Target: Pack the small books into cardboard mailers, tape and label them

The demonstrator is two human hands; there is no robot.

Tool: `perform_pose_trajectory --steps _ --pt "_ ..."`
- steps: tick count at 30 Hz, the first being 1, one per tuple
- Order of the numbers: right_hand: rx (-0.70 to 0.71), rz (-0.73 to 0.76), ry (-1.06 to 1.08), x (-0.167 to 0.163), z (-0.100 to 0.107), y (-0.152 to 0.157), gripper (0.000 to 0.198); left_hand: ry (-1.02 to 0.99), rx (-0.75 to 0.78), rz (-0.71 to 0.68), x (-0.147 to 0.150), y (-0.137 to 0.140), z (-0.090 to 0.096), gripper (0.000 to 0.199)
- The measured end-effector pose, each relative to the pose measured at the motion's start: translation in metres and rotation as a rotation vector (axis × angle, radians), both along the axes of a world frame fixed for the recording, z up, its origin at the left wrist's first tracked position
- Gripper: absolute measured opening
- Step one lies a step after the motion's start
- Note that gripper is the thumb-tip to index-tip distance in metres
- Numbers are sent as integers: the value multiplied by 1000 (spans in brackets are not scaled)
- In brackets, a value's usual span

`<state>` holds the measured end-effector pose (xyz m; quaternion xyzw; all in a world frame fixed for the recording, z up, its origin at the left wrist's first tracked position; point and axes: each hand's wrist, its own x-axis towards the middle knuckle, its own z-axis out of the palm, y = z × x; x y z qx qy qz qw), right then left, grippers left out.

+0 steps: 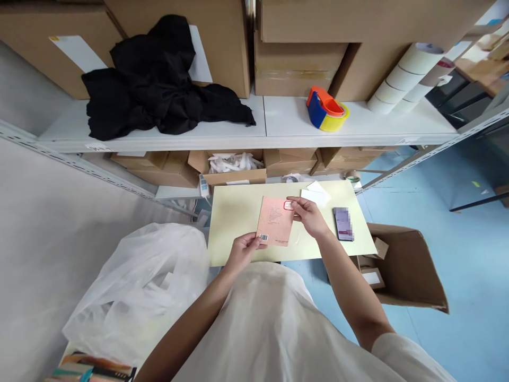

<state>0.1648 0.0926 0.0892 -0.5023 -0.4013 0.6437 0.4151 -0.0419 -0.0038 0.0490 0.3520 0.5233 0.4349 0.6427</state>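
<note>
A thin pink book (274, 222) is held up over the pale yellow table (230, 212). Small print, a barcode at its lower left and a red-framed label at its upper right show on the side facing me. My left hand (243, 249) pinches the lower left corner. At the upper right corner, my right hand (309, 216) grips the edge by the label, thumb in front. White paper pieces (316, 195) lie on the table beyond my right hand. To its right rests a phone (343, 224), its screen lit and partly blurred.
Above the table, a shelf (278, 139) holds black cloth (155, 85), a tape dispenser (326, 110), tape rolls (405, 79) and cardboard boxes (298, 63). An open carton (409, 268) stands on the floor at right. A white plastic bag (147, 281) bulges at left.
</note>
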Motion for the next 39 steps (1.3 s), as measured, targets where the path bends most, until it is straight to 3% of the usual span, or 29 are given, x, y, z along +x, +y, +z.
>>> perform_pose_trajectory --steps 4,10,18,23,28,33,39 --pt "-9 -1 -55 9 3 -1 38 73 13 -97 2 -1 1 37" --pt "4 -4 -47 19 -5 -1 40 195 49 -71 11 1 0 36" --pt "3 2 -13 32 -7 4 38 46 -26 53 25 -1 -1 39" --pt "-28 95 195 36 -8 6 32 -104 -104 116 33 -4 1 38" --pt "-13 169 257 26 -13 3 53 -320 -218 65 47 -6 0 35" --pt "-32 186 274 24 -14 4 50 -399 -281 32 58 -9 6 32" --pt "-111 405 406 27 -15 4 58 -478 -352 -63 63 -13 8 26"
